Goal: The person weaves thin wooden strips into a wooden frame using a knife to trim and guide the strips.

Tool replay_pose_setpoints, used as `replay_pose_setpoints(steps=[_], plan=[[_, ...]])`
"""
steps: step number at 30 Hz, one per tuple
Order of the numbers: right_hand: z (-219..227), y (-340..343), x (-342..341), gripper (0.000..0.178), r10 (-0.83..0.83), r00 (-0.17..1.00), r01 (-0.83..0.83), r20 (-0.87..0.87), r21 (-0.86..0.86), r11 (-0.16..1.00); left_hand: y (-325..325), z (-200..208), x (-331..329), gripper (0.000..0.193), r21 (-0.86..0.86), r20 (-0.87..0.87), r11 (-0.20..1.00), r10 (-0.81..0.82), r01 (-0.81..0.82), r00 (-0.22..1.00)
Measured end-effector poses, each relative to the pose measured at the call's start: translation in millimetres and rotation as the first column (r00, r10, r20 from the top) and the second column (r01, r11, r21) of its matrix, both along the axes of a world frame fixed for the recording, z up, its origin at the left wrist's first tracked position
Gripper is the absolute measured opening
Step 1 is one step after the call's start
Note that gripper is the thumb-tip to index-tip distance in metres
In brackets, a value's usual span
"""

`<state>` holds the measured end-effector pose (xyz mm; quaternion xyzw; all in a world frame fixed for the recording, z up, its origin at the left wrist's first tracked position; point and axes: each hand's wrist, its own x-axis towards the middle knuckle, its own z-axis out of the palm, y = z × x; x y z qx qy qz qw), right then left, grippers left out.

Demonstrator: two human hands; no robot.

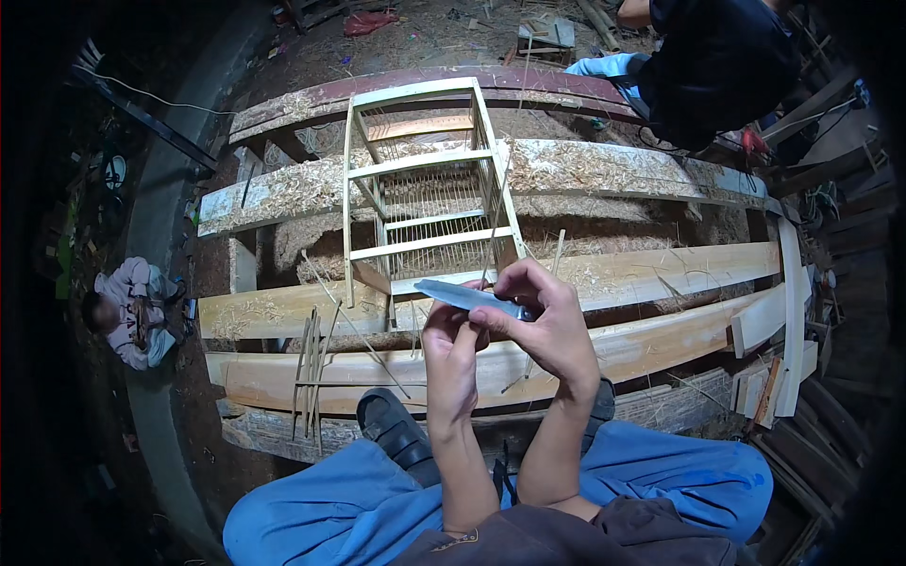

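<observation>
Fingers and thumb of the right hand [555,328] pinch a knife [462,293] near its handle, and the wide gray blade points left. The left hand [448,357] is curled up just under the blade, but I cannot tell what it pinches. The knife is held up in front of a wood frame [422,163], over long boards [679,272]. Wood curls [302,186] lie on the boards. Thin sticks [313,373] lie left of the hands, and 2 dark sandals [394,436] show by the arms

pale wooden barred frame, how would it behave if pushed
The pale wooden barred frame is probably light for its size, being mostly gaps. Its thin rods could snap; curled tan shavings around it might let it slide.
</observation>
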<state>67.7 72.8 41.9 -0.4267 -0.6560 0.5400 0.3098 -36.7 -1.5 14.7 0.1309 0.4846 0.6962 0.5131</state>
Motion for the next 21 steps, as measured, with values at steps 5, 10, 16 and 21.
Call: replay_pose_setpoints(steps=[5, 10, 16, 21], plan=[[-26, 5, 15, 0.040, 0.000, 0.979, -0.011, -0.201, -0.049, 0.999, -10, 0, -7, 0.032, -0.040, -0.055, 0.993, -0.112, 0.110, 0.992], [-25, 4, 16, 0.035, -0.047, 0.968, 0.035, -0.246, -0.054, 0.998, -16, 7, -11, 0.024, -0.001, -0.028, 0.991, -0.132, 0.132, 0.991], [-47, 39, 75, 0.033, -0.565, 0.823, 0.566, -0.060, 0.165, 0.808, -19, 17, -21, 0.021, -0.026, -0.069, 0.981, -0.194, 0.193, 0.979], [-28, 23, 57, 0.030, -0.458, 0.880, 0.462, -0.125, 0.010, 0.887, -10, 19, -16, 0.024, -0.116, -0.141, 0.986, -0.137, 0.121, 0.981]])
